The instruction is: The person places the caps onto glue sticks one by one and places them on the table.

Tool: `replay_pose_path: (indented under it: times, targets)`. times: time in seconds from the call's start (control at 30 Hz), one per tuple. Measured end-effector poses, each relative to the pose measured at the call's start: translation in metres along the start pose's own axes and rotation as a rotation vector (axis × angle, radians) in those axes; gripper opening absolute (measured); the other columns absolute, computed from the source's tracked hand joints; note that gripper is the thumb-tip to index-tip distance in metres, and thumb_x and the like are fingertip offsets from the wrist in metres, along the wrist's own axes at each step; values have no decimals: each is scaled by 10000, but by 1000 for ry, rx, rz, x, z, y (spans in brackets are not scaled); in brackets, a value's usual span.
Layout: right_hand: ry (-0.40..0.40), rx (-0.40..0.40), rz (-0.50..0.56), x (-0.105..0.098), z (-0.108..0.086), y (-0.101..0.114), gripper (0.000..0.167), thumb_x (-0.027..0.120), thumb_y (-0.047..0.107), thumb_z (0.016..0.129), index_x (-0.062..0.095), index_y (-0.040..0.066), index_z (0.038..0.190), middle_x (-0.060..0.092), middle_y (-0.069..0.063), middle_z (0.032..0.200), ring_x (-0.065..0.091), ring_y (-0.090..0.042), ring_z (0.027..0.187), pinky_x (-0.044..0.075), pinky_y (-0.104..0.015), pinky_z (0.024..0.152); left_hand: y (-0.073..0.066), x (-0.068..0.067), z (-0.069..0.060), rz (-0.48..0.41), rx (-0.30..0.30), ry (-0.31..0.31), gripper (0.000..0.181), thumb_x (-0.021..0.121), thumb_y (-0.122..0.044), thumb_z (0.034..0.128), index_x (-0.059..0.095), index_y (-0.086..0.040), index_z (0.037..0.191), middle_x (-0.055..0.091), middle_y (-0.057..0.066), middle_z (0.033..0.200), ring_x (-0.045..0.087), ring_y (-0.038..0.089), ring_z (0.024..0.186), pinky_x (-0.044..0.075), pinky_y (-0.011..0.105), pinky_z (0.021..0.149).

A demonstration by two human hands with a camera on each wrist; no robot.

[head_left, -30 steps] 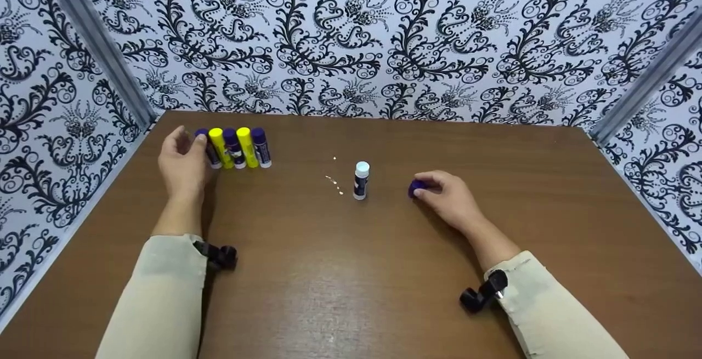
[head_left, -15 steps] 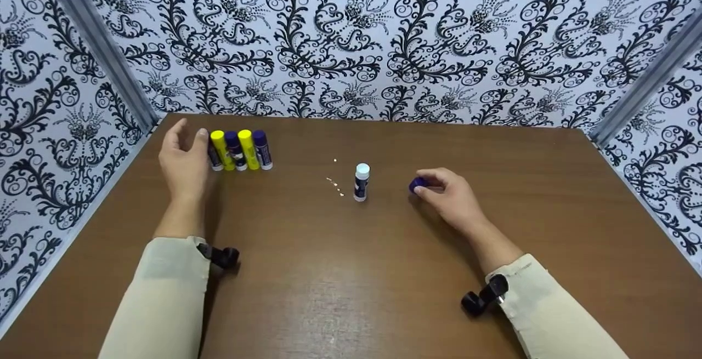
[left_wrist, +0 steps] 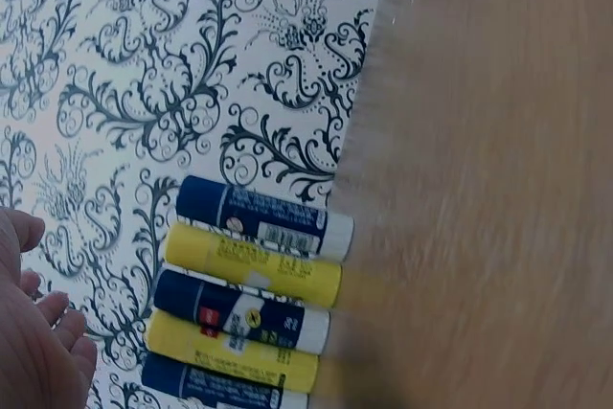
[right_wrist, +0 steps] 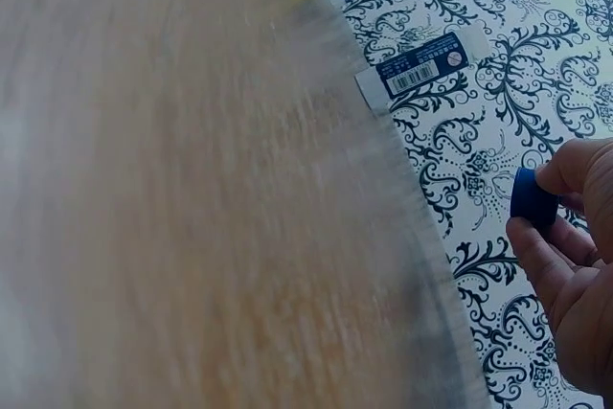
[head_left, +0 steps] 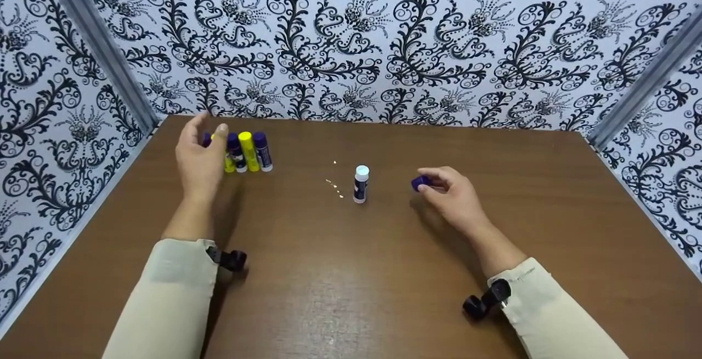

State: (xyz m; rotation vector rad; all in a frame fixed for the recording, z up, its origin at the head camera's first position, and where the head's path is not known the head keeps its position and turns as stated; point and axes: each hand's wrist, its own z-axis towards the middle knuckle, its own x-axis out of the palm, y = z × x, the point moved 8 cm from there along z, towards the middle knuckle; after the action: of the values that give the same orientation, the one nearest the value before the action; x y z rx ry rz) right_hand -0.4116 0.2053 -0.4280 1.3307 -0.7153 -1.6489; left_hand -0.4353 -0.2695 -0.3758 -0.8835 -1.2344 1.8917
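A row of upright glue sticks, purple and yellow by turns, stands at the back left; the purple one at its right end and a yellow one show fully in the head view. In front of the row's left end is my left hand, thumb and fingers spread, gripping nothing and hiding part of the row. My right hand pinches a purple cap between thumb and fingers, just above the table. Between the hands, nearer the right, an uncapped glue stick stands upright, its white top bared.
Small pale crumbs lie on the brown table left of the uncapped glue stick. Patterned wall panels close off the back and both sides. A black camera mount sits at the left cuff; another is at the right.
My left hand has come off the leftmost purple glue stick and shifted right, in front of the row. My right hand, still pinching the cap, has barely moved.
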Motion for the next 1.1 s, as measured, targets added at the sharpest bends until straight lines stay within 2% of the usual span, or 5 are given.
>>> replay_pose_path:
  times: [0.37,0.53,0.67,0.9,1.1]
  targets:
    - [13,-5,24,-3,-4,7,311,721,31,952,698,-35,1255,665,-220,1229,676,-330,1125,534,-104,878,-21,27,-15,-45,28,78,526,685,-255,1012,540,-116,1498,529,51,1570,472,147,1460,374,284,1229]
    - [11,-5,72,-3,-4,8,310,713,-15,937,690,-62,1243,666,-234,1217,665,-329,1121,548,-117,872,-30,40,-26,-99,91,109,505,695,-200,1000,558,-57,1465,592,111,1494,540,194,1388,408,322,1207]
    - [7,2,74,-2,-4,8,313,715,-15,936,691,-60,1245,666,-233,1222,674,-324,1125,554,-123,874,-37,53,-33,-117,129,146,488,694,-176,998,567,-28,1445,598,135,1474,540,245,1388,416,370,1209]
    - [16,12,55,0,-3,10,319,719,8,943,695,-44,1257,661,-219,1247,672,-328,1164,549,-121,892,-52,75,-44,-67,175,197,487,706,-222,998,579,-64,1441,586,92,1494,503,205,1426,373,313,1229]
    - [8,-3,40,-2,-3,12,311,719,7,942,701,-48,1248,664,-220,1229,677,-319,1153,544,-126,907,-63,94,-52,-48,190,229,495,718,-250,990,587,-69,1432,587,89,1486,495,216,1429,361,330,1236]
